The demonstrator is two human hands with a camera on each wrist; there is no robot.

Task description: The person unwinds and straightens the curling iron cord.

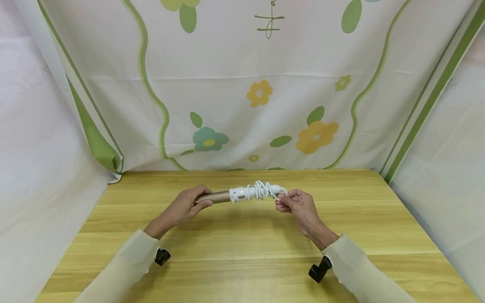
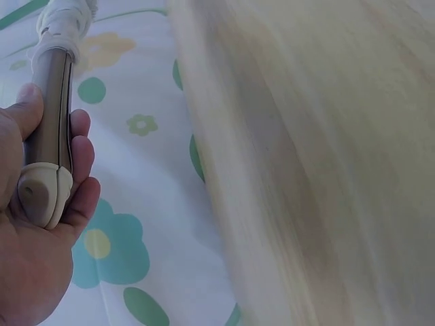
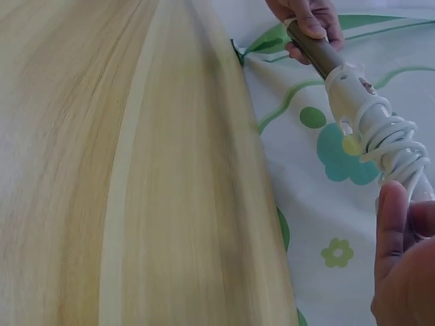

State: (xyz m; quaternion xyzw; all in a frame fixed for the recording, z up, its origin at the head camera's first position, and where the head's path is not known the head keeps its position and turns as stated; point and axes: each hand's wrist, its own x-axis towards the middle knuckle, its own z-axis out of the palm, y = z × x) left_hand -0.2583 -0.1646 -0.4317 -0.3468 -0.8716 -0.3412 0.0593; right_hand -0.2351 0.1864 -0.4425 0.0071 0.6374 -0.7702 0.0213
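Observation:
A curling iron (image 1: 239,194) with a gold-brown barrel and white handle lies level between both hands, above the table. My left hand (image 1: 183,206) grips the barrel at its far left end. In the left wrist view, fingers and thumb curl round the barrel (image 2: 49,102), with the cream tip (image 2: 39,193) against the palm. The white cord (image 1: 263,190) is wound in several loops round the handle. At the handle's right end, my right hand (image 1: 303,210) pinches the cord between thumb and fingers. Part of that grip is hidden in the right wrist view, where the wound loops (image 3: 394,146) show beside the thumb.
Beneath the hands is a wood-grain table (image 1: 241,279). A white cloth with flowers and green lines (image 1: 223,93) hangs behind its far edge, and pale cloth walls (image 1: 24,149) stand on both sides. Small black mounts (image 1: 320,270) are on the wrists.

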